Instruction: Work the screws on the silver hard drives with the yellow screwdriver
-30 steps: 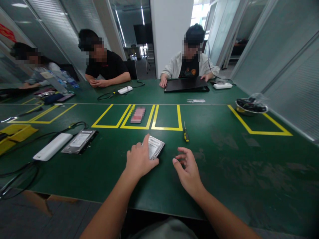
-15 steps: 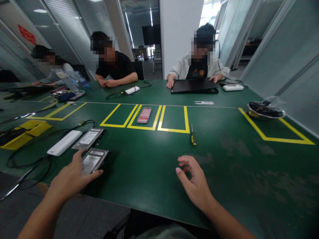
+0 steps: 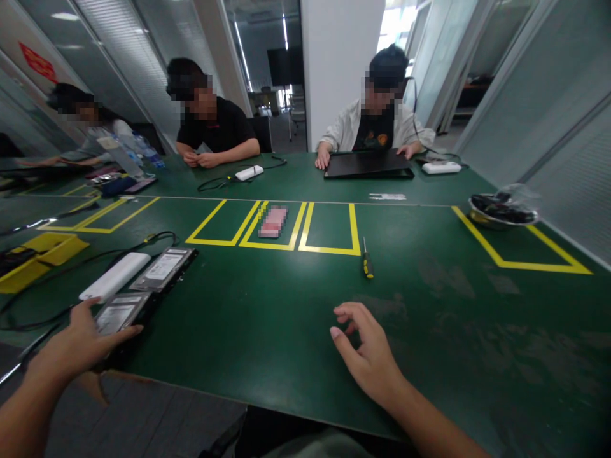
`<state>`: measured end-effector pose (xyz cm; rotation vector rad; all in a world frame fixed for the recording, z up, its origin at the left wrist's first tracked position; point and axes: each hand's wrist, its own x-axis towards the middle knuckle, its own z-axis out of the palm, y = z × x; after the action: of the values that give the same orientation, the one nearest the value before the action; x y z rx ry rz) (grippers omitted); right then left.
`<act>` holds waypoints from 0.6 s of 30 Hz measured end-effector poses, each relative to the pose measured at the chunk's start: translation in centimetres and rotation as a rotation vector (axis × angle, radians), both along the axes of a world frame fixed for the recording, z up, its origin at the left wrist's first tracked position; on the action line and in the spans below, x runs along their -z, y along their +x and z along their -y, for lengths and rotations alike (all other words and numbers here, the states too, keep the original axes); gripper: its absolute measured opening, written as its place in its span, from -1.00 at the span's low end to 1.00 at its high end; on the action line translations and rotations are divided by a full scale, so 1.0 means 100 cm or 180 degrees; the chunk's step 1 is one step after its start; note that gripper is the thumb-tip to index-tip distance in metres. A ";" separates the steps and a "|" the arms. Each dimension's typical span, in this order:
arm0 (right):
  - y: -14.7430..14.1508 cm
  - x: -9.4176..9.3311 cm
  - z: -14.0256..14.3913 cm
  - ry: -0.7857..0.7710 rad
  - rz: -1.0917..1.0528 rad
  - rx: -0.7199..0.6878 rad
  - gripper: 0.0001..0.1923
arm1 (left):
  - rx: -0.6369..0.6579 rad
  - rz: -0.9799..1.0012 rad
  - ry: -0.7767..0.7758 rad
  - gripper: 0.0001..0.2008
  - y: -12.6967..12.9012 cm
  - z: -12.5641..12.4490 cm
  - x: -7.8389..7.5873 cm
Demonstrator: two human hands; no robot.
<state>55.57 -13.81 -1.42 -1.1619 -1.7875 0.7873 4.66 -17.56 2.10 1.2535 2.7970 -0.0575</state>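
At the left front of the green table (image 3: 229, 331), my left hand (image 3: 71, 346) has its thumb and fingers around the sides of a hard drive (image 3: 121, 312). A second hard drive (image 3: 162, 270) lies just behind it, its label facing up. My right hand (image 3: 367, 356) rests over the front middle of the table with fingers loosely curled and the thumb apart, nothing in it. Beyond this hand lies a screwdriver (image 3: 367, 264) with a black and yellow handle.
A white power bank (image 3: 114, 277) with black cables lies beside the drives. Left of it is a yellow bin (image 3: 67, 249). A pink phone-like object (image 3: 273, 222) lies within yellow tape. A metal bowl (image 3: 501, 222) stands right. Opposite, a person (image 3: 377, 121) holds a black panel (image 3: 367, 164).
My left hand has moved left with the hard drive, bringing it near the power bank and in front of the other drive. My right hand has barely moved. The view has shifted slightly.
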 end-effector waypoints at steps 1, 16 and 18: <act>0.000 0.000 0.000 -0.0009 0.0014 0.0007 -0.77 | 0.0007 0.0086 -0.0063 0.05 0.003 -0.002 -0.004; 0.000 -0.001 -0.001 0.0049 0.0126 -0.0021 -0.75 | -0.0035 0.0439 -0.0171 0.17 0.012 -0.019 -0.013; 0.000 -0.001 -0.001 0.0064 0.0152 -0.0026 -0.76 | -0.0023 0.0451 -0.0209 0.19 0.012 -0.021 -0.014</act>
<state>55.56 -13.71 -1.28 -1.1698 -1.8363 0.7502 5.85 -15.43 3.53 1.1838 2.6571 -0.0571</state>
